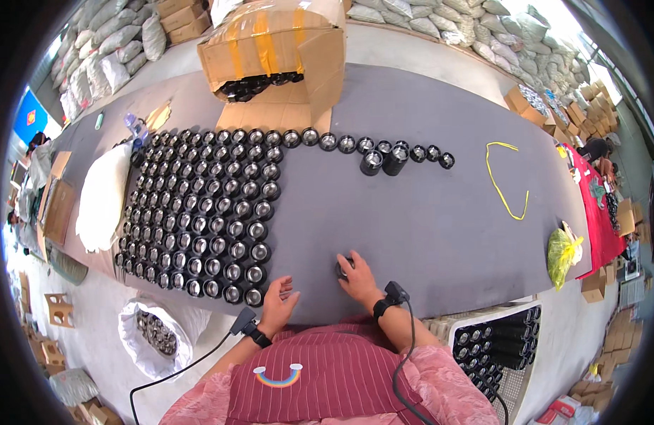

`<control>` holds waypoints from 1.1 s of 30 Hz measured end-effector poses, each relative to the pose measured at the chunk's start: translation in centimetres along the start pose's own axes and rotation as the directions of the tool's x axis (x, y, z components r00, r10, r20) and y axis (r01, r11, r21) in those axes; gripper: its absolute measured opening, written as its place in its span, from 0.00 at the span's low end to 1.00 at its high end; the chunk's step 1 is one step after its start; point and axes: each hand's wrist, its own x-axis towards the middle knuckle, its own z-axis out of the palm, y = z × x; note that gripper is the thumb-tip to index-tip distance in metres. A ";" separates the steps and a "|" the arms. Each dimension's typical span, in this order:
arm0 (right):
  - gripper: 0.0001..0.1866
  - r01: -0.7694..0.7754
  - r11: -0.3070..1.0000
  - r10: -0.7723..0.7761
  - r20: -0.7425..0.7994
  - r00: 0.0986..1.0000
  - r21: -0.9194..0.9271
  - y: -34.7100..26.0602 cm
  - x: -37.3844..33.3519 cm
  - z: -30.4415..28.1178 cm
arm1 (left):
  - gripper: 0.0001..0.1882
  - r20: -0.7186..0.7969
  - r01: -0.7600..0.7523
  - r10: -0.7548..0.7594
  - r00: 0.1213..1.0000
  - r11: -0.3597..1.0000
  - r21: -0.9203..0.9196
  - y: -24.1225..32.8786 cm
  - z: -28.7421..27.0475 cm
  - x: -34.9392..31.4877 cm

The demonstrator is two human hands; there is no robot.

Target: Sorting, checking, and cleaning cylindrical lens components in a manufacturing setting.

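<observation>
**Right hand on a black cup, left hand free, beside packed rows**

Right hand (358,279): fingers closed around a small black cup (343,267), mostly hidden by them; cannot tell whether its base touches the grey table (412,234). Position: near edge of the table, in front of the person, right of the rows.

Left hand (278,304): released, fingers loosely bent and apart, at the table's near edge, just beside the nearest corner of the cup block (233,249).

Cup block: close rows of black cups with shiny insides, left half of table. From its far right corner a single line of cups (347,144) runs right. Two taller cups (396,161) stand just on the near side of that line. Beyond: an open cardboard box (325,53) with black cups inside. Yellow strap (491,178) lies on the right.
</observation>
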 end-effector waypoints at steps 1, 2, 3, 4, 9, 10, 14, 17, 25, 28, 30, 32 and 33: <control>0.38 0.011 1.000 -0.011 0.007 1.000 0.021 0.3 0.1 -0.1 | 0.27 0.007 -0.003 0.003 1.000 1.000 -0.005 0.2 0.4 0.8; 0.38 0.007 1.000 -0.007 0.007 1.000 0.015 0.7 0.1 -0.1 | 0.27 0.015 -0.021 0.021 1.000 1.000 0.011 0.4 0.8 1.7; 0.40 -0.045 0.995 0.045 -0.001 0.999 0.095 0.9 0.4 -0.3 | 0.26 0.021 -0.038 0.037 0.999 0.999 0.028 0.6 1.2 2.6; 0.41 -0.094 0.980 0.096 -0.003 0.995 0.175 1.2 0.7 -0.8 | 0.26 0.018 -0.064 0.063 0.998 0.998 0.015 0.6 1.8 3.6; 0.44 -0.242 0.930 0.314 -0.258 0.914 0.275 6.5 5.7 -6.9 | 0.26 0.016 -0.089 0.089 0.996 0.996 -0.007 1.2 5.8 8.5; 0.45 -0.232 0.932 0.326 -0.360 0.874 0.280 7.9 7.7 -8.6 | 0.26 0.030 -0.061 0.061 0.998 0.998 -0.001 1.5 6.8 9.8; 0.46 -0.092 0.989 0.139 -0.489 0.861 0.119 12.7 16.3 -14.8 | 0.26 -0.032 -0.075 0.073 0.997 0.995 -0.066 1.7 12.0 14.3; 0.46 -0.001 0.991 0.069 -0.508 0.858 0.133 15.6 21.8 -17.1 | 0.28 -0.042 -0.108 0.107 0.993 0.994 -0.031 2.5 15.1 18.3; 0.49 -0.013 1.000 0.015 -0.255 0.967 0.007 22.1 25.9 -16.4 | 0.45 -0.060 -0.209 0.233 0.971 0.941 0.267 5.4 20.2 30.8; 0.50 0.040 0.999 -0.034 -0.220 0.975 0.023 23.0 25.8 -16.5 | 0.50 -0.022 -0.337 0.393 0.919 0.815 0.472 6.1 22.0 34.8; 0.54 0.045 0.992 -0.017 -0.236 0.972 0.116 22.5 25.6 -16.5 | 0.51 -0.029 -0.297 0.358 0.933 0.814 0.500 5.1 22.9 37.0; 0.57 0.028 0.980 0.026 -0.263 0.964 0.196 22.5 24.9 -15.9 | 0.52 -0.038 -0.251 0.319 0.947 0.808 0.534 4.5 23.6 38.5; 0.59 -0.096 0.945 0.182 -0.260 0.948 0.313 22.5 24.4 -15.2 | 0.52 -0.034 -0.250 0.317 0.948 0.805 0.538 4.0 23.5 39.0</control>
